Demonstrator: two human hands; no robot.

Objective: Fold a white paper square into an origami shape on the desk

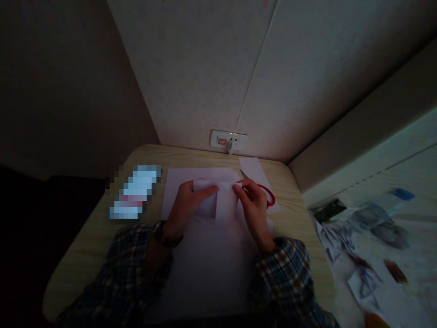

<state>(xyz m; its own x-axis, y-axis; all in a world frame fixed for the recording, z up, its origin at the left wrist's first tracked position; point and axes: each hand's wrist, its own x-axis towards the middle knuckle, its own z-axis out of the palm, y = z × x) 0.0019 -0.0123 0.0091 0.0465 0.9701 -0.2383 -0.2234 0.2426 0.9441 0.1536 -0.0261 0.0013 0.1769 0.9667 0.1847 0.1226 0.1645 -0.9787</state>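
Observation:
A small folded piece of white paper [215, 200] lies on a larger white sheet [205, 255] on the pale wooden table [88, 237]. My left hand [186, 207] rests on the folded paper's left side, index finger stretched along its top edge and pressing it down. My right hand [252, 209] pinches the paper's upper right corner between thumb and fingers. Red-handled scissors [268, 193] lie just behind my right hand, partly hidden by it. Both arms wear plaid sleeves, and a watch sits on my left wrist.
A blurred rectangular item [134, 191] lies at the table's left. Another white sheet [252, 168] sits near the wall socket [228, 140]. A bed surface to the right holds several paper scraps [362, 269]. The room is dim.

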